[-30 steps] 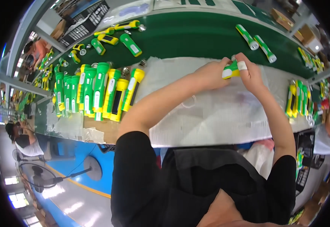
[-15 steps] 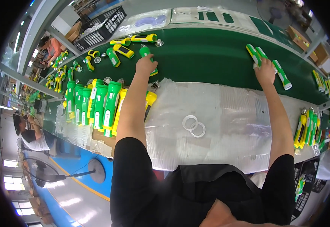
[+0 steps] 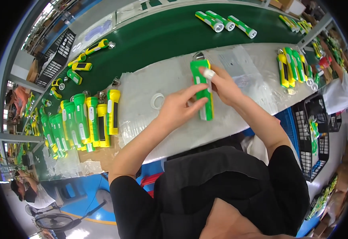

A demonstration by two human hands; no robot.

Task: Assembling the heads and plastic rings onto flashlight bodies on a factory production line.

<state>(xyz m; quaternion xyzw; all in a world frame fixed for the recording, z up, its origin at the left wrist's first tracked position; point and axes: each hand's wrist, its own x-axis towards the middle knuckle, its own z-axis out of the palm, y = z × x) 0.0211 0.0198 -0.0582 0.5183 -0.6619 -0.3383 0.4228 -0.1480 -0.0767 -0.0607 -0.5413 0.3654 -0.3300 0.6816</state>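
A green and yellow flashlight (image 3: 204, 108) stands out over the plastic-covered worktop, held between my two hands. My left hand (image 3: 180, 106) grips its body from the left, fingers and thumb closed round the side. On the upper right, my right hand (image 3: 226, 86) pinches it near the wide end; a white wrap (image 3: 209, 74) covers one digit. A shiny reflector (image 3: 198, 56) shows at that wide end. White rings (image 3: 157, 101) lie on the plastic just left of my left hand.
Several upright flashlights (image 3: 81, 115) crowd the worktop's left, and more (image 3: 289, 65) stand at right. Others lie along the green belt (image 3: 150, 44), including three with fitted heads (image 3: 242, 26). A black crate (image 3: 311, 139) sits below right; co-workers are at both sides.
My left hand has brought the flashlight from the belt to the worktop. My right hand has left the flashlights on the belt and joined it. The view has turned.
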